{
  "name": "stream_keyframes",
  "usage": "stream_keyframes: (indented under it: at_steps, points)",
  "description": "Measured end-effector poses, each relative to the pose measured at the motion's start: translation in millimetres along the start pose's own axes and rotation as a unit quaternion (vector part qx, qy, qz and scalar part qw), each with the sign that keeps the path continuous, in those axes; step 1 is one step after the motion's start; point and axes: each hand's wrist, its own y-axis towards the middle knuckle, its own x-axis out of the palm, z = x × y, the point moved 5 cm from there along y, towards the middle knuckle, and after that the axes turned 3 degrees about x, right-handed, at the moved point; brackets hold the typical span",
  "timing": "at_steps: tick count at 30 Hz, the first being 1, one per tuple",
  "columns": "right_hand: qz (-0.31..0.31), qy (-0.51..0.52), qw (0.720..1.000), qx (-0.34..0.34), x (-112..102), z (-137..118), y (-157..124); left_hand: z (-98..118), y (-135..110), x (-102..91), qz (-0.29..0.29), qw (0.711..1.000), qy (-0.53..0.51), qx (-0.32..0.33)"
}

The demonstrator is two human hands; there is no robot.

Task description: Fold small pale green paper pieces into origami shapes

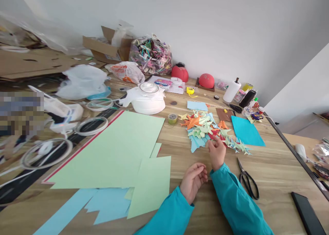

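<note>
A heap of small folded paper cranes [208, 130] in green, orange, blue and red lies on the wooden table [272, 166]. My right hand [217, 152] reaches to the near edge of that heap, fingers curled and touching the pieces; what it grips, if anything, I cannot make out. My left hand [193, 180] rests on the table just behind it, fingers loosely curled, palm up, with nothing visible in it. Both arms wear teal sleeves.
Black scissors [247, 180] lie right of my right arm, a dark phone [307, 214] at the near right. Large green sheets [115, 149] and light blue paper [102, 204] cover the left. A teal sheet [246, 130], white pot [148, 98], tape rolls and bags stand behind.
</note>
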Motion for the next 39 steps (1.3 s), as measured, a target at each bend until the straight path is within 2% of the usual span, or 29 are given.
stream_keyframes:
  at_steps: [3,7,9,11,14,17,19,22,24,26,27,29,30,32,33,34,35,37,39]
  points:
    - [-0.009,-0.035,0.999,0.02,-25.0,15.8,-26.5,0.7,-0.2,0.2,-0.001,1.0,0.001,-0.003]
    - [-0.011,-0.077,0.997,-0.003,-57.0,27.4,-59.0,0.7,0.3,0.4,-0.002,1.0,0.002,0.003]
    - [-0.021,-0.071,0.997,-0.008,-66.4,32.3,-68.1,-0.5,0.9,1.1,-0.009,1.0,0.011,0.008]
    - [-0.035,-0.048,0.998,0.002,-70.9,37.1,-71.5,-2.5,1.5,3.0,-0.024,0.999,0.029,0.011]
    - [-0.022,-0.014,1.0,0.017,-74.8,41.0,-69.6,-5.0,2.5,5.1,-0.04,0.997,0.067,0.025]
    - [-0.025,0.005,0.999,0.019,-74.1,41.6,-65.1,-6.3,2.2,6.0,-0.041,0.988,0.135,0.057]
    - [-0.027,0.012,0.999,0.017,-73.6,41.7,-62.7,-7.4,-0.3,8.0,-0.043,0.972,0.213,0.09]
    - [-0.037,0.023,0.999,0.013,-72.3,42.5,-60.3,-10.8,-10.1,13.6,-0.053,0.926,0.343,0.146]
    - [-0.042,0.026,0.999,0.015,-71.4,43.8,-59.2,-10.6,-21.9,17.4,-0.06,0.88,0.433,0.186]
    - [-0.046,0.026,0.998,0.017,-70.3,45.2,-58.3,-6.4,-37.1,18.4,-0.077,0.801,0.557,0.205]
    - [-0.049,0.025,0.998,0.016,-69.6,45.8,-58.0,-2.8,-46.0,18.4,-0.108,0.744,0.625,0.209]
    - [-0.055,0.021,0.998,0.012,-67.7,46.8,-57.6,10.5,-63.4,11.5,-0.155,0.602,0.754,0.213]
    - [-0.058,0.018,0.998,0.009,-66.5,47.3,-57.6,20.4,-70.0,3.4,-0.155,0.528,0.811,0.198]
    - [-0.063,0.01,0.998,0.003,-64.0,48.7,-57.8,47.1,-77.7,-16.6,-0.09,0.396,0.9,0.16]
    - [-0.065,0.008,0.998,0.001,-62.7,49.3,-58.2,60.2,-79.4,-26.8,-0.043,0.341,0.931,0.124]
    - [-0.067,0.005,0.998,-0.002,-61.6,49.9,-58.8,70.1,-80.3,-35.4,-0.011,0.302,0.95,0.083]
    - [-0.068,0.002,0.998,-0.006,-60.7,50.1,-59.6,75.8,-80.8,-40.9,0.002,0.28,0.959,0.049]
    - [-0.07,-0.005,0.997,-0.015,-60.2,49.4,-62.1,76.3,-80.4,-41.4,-0.004,0.253,0.967,0.038]
    - [-0.078,-0.016,0.996,-0.03,-61.2,46.8,-65.5,64.4,-79.3,-35.2,-0.017,0.249,0.967,0.058]
